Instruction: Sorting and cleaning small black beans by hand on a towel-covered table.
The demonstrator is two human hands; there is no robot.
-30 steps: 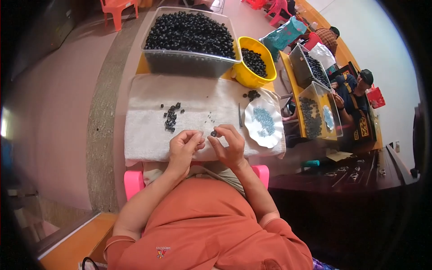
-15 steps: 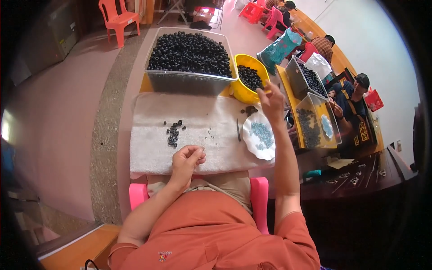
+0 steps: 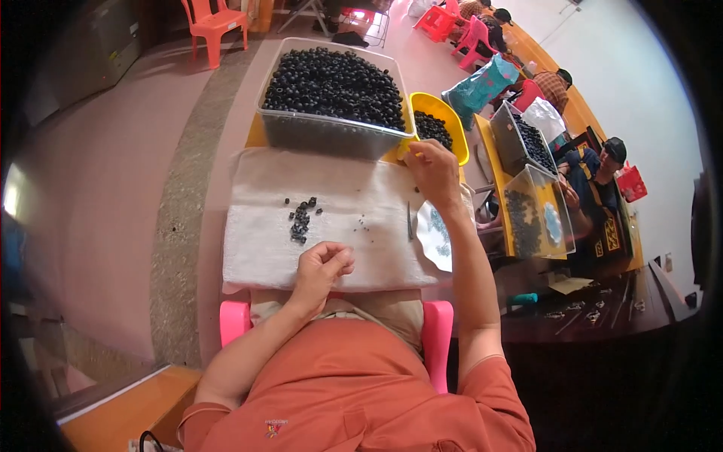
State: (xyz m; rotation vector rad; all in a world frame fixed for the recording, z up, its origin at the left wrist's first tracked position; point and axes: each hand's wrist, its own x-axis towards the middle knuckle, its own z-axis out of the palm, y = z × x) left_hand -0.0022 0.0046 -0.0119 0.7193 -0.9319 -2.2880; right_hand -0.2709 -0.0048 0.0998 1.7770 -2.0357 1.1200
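My left hand [image 3: 324,270] rests at the near edge of a white towel [image 3: 260,252], thumb and index finger pressed together. Whatever it pinches, if anything, is too small to make out. My right hand [image 3: 435,172] is raised above the towel's far right part, its fingers bent together at the near side of a yellow basin [image 3: 456,134] of small black ring-shaped parts. Its fingertips' contents cannot be seen. Under that forearm lies a white scalloped plate [image 3: 431,252] with tiny pale-blue pieces, partly covered. Loose black parts [image 3: 300,223] lie in a cluster left of centre.
Behind the towel stands a large clear bin [image 3: 331,124] heaped with black parts. Thin dark tweezers [image 3: 410,221] lie left of the plate. Rightward, a co-worker [image 3: 599,169] sits beside two more clear bins [image 3: 538,203]. Pink chair arms [image 3: 437,331] flank me.
My right hand has moved left, from the basin's right side to its near side, now covering more of the space before it. The view has shifted slightly; my left hand stays pinched.
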